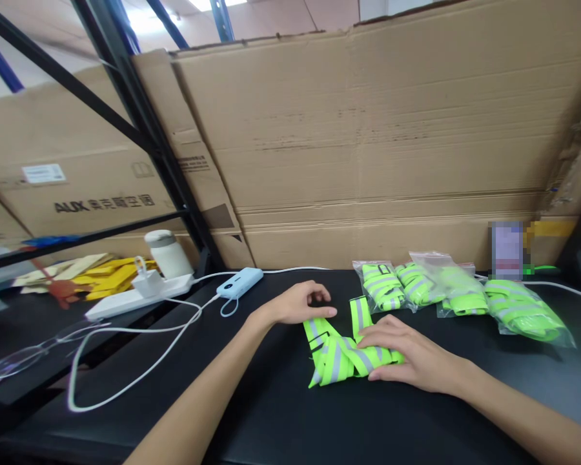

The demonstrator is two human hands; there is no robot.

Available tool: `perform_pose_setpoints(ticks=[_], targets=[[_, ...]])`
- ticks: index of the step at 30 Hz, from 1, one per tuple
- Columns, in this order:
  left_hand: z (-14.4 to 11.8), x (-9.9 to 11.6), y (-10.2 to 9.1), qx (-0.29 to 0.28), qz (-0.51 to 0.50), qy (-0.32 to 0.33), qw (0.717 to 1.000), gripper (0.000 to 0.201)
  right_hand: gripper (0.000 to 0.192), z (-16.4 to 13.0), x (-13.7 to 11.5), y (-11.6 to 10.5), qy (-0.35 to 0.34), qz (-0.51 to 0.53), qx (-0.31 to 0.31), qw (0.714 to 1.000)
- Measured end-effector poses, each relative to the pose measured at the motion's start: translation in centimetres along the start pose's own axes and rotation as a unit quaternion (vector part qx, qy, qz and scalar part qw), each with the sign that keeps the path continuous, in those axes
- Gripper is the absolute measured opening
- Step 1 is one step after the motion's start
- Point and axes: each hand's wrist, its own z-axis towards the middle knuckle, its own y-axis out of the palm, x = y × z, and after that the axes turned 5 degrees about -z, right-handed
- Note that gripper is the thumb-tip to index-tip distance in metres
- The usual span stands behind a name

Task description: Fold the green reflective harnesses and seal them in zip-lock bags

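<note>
Fingers of the left hand [300, 302] curl loosely down onto the upper end of a neon-yellow reflective strap [341, 352], their tips pinning it to the black table [281, 413] rather than closing round it. Flat and spread, the right hand [409, 355] lies palm-down over the right part of the same folded strap, pressing it against the tabletop; nothing is grasped. This strap sits just below the middle of the frame, bunched in several grey-striped folds, with one loose end poking up between the two hands.

Just beyond the right hand, toward the right of the frame, four clear plastic bags [458, 287] lie in a row, each holding a rolled strap of the same yellow; the nearest bag almost touches the loose end. Left of the left hand a pale blue power bank [239, 282] rests on the table, its white cable [140, 361] looping across the lower left. Further left stand a white power strip [135, 296] and a white bottle [167, 253]. Large cardboard boxes [368, 142] wall off the back.
</note>
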Motion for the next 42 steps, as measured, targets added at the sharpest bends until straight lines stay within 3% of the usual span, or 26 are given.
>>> perform_pose_setpoints(ticks=[4,7,9,13,16,20,24,28,32,36,42], targets=[[-0.3,-0.4,0.2,-0.049,0.067,-0.053,0.995,0.053,0.041,0.2,-0.2,-0.2,0.009,-0.010,-0.005,1.000],[-0.2,0.3,0.8,-0.070,0.031,-0.055,0.996,0.047,0.041,0.3,-0.3,-0.2,0.004,-0.020,-0.006,1.000],[0.1,0.9,1.4,-0.054,-0.008,-0.047,0.997,0.043,0.041,0.3,-0.4,-0.1,0.000,-0.034,-0.007,0.999],[0.7,1.5,2.3,0.024,-0.063,0.036,0.997,0.035,0.041,0.3,-0.7,0.2,-0.015,-0.073,-0.012,0.997],[0.6,2.1,2.5,-0.028,-0.146,0.034,0.988,0.034,0.042,0.3,-0.6,0.6,-0.038,-0.108,0.001,0.993],[0.2,3.4,2.6,-0.109,-0.187,0.046,0.975,0.056,0.042,0.3,-0.6,1.2,-0.078,-0.173,0.030,0.981],[0.6,4.2,3.7,-0.064,-0.169,0.065,0.981,0.042,0.040,0.3,-1.0,1.6,-0.114,-0.253,0.043,0.960],[1.2,3.7,5.0,-0.037,-0.185,0.070,0.980,0.042,0.040,0.3,-1.5,1.8,-0.129,-0.292,0.035,0.947],[1.6,3.4,5.6,-0.014,-0.210,0.074,0.975,0.040,0.042,0.5,-1.6,1.7,-0.110,-0.266,0.013,0.958],[1.7,3.6,5.7,0.017,-0.216,0.057,0.975,0.037,0.041,0.6,-1.5,1.1,-0.072,-0.174,0.008,0.982],[1.5,4.6,5.8,-0.032,-0.268,0.062,0.961,0.031,0.036,0.7,-1.6,-0.3,0.065,-0.004,0.026,0.998]])
